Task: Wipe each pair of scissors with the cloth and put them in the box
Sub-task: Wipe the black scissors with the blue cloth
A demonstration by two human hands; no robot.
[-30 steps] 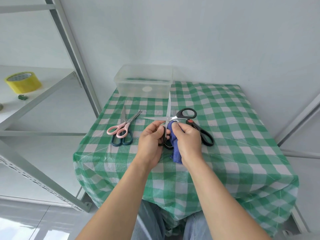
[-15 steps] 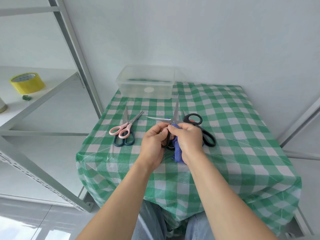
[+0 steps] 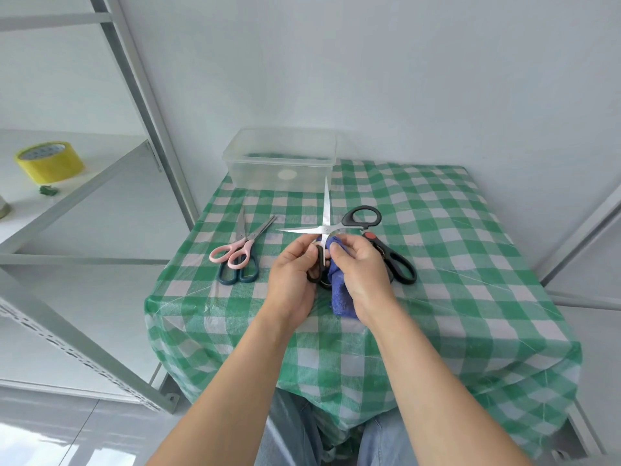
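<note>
black-handled scissors splayed wider, right hand pinching fuzzy blue cloth

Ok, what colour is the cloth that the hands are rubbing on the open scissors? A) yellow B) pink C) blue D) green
C: the cloth bunched in the right hand against the open black-handled scissors is blue.
</note>
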